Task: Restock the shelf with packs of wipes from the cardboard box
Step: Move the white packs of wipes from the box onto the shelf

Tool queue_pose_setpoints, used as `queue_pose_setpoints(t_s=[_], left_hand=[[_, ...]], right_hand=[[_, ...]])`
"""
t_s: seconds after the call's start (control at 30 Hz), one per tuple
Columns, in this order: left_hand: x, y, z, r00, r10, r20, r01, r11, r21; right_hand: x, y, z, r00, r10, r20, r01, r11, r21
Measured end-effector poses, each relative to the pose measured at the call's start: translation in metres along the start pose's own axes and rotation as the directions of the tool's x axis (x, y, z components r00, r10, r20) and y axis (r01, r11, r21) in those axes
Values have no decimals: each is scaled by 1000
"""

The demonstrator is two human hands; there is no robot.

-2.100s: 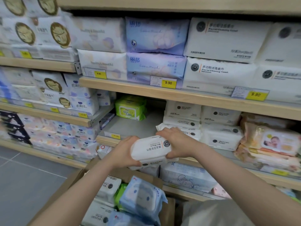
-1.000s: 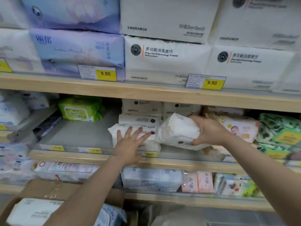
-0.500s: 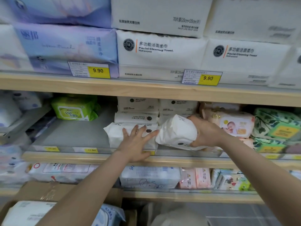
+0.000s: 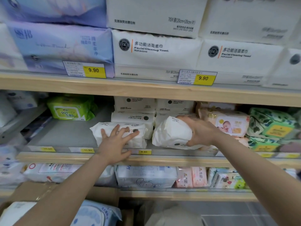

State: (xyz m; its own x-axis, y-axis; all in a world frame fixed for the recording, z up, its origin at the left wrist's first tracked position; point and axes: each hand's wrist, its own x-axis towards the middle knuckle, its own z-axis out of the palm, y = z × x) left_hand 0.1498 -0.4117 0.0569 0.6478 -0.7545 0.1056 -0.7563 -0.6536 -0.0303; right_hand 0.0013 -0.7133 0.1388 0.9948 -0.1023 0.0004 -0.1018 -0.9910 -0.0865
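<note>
My right hand (image 4: 199, 131) grips a white pack of wipes (image 4: 171, 134), tilted on its side, low over the middle shelf (image 4: 65, 137) in front of stacked white packs (image 4: 175, 106). My left hand (image 4: 116, 142) lies flat with fingers spread on another white pack (image 4: 141, 137) at the shelf's front; more white packs (image 4: 134, 110) are stacked behind it. The cardboard box (image 4: 32, 191) sits at the lower left with white and blue packs (image 4: 96, 216) inside.
A green pack (image 4: 70, 108) lies at the back left of the middle shelf, with bare shelf around it. Baby-print packs (image 4: 228, 124) and leafy green packs (image 4: 272, 128) fill the right. Large tissue packs (image 4: 154, 51) crowd the shelf above; more packs (image 4: 146, 176) line the shelf below.
The pack came up from over the box to the middle shelf in my right hand. My left hand let go of it and settled flat on a shelved pack. Both hands have barely moved since.
</note>
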Motion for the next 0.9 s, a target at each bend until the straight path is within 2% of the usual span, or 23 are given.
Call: queue_pose_setpoints(t_s=[0.1,0.2,0.27,0.33,0.4,0.5,0.67,0.9], left_hand=[[-2,1,-2,999,2,52,0,999,-37],[2,-3,-8,998,-16,57,21,997,-77],[9,-14,-11,996,-78,41,82,993,-87],[16,-22,-13,986,-142,88,148,987,-58],[22,-23,-13,979,-162,126,164,986,-12],[24,-20,-9,983,-161,85,159,987,32],[23,-20,-8,985,-161,61,159,986,48],[29,-5,-6,990,-132,50,129,991,45]], right_hand=[[13,-11,-1,997,55,50,-53,998,-38],[31,-19,-3,980,103,169,-90,993,-82],[40,-20,-4,964,117,240,-99,991,-86],[44,-18,-6,957,120,265,-100,991,-90],[43,-17,-6,959,119,256,-97,991,-94],[36,-19,12,976,70,208,-44,991,-124],[30,-25,42,999,8,52,9,949,-314],[30,-13,50,997,-40,62,56,954,-294]])
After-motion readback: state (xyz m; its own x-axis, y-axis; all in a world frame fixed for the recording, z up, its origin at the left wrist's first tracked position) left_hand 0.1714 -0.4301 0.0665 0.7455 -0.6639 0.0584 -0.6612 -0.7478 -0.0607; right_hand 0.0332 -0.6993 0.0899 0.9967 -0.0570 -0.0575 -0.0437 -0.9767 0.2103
